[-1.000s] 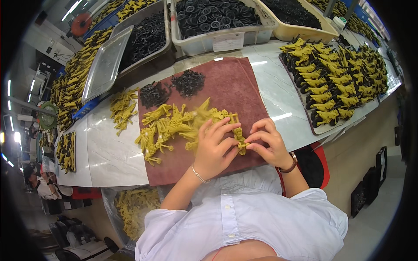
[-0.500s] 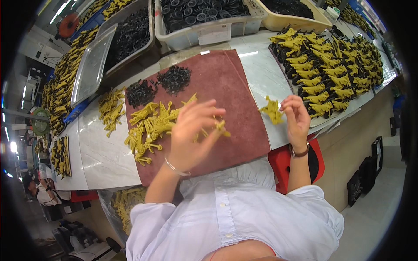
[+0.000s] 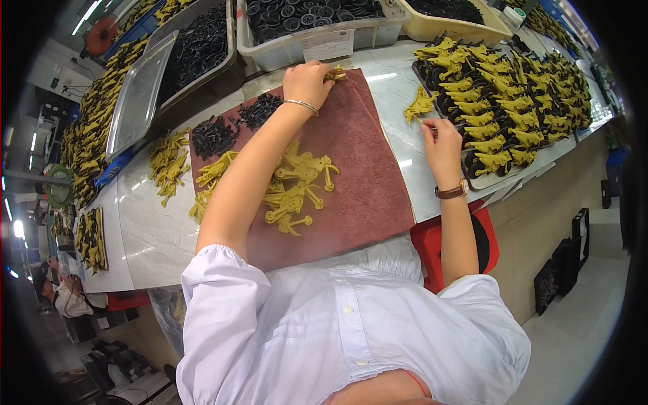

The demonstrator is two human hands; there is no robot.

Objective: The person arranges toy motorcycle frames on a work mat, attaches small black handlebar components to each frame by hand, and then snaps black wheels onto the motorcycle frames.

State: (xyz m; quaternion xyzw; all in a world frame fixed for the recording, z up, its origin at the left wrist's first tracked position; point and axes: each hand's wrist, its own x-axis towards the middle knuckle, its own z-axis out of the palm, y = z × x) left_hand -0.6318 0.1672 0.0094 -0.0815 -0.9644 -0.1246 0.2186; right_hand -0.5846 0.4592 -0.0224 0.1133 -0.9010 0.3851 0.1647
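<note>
My left hand [image 3: 305, 86] reaches across to the far edge of the maroon mat [image 3: 364, 162], its fingers closed on a small yellow plastic part [image 3: 337, 73], mostly hidden by the fingertips. On the right, my right hand [image 3: 443, 145] pinches the near end of a yellow plastic part with several prongs [image 3: 419, 106] over the white tabletop, close to the tray. Loose yellow plastic parts [image 3: 297, 182] lie heaped on the mat, some hidden under my left forearm. Farther back on the mat are two heaps of small black plastic pieces [image 3: 214, 137].
To the right, a tray holds rows of yellow-and-black assemblies [image 3: 480, 120]. At the back stand a bin of black wheels [image 3: 307, 17], a grey bin of black pieces [image 3: 233, 64] and a cream bin [image 3: 496, 30]. More yellow parts [image 3: 169, 162] lie left of the mat.
My left hand has swung from above the yellow heap to the mat's far edge. My right hand has moved farther away and slightly left, and its yellow part has moved with it.
</note>
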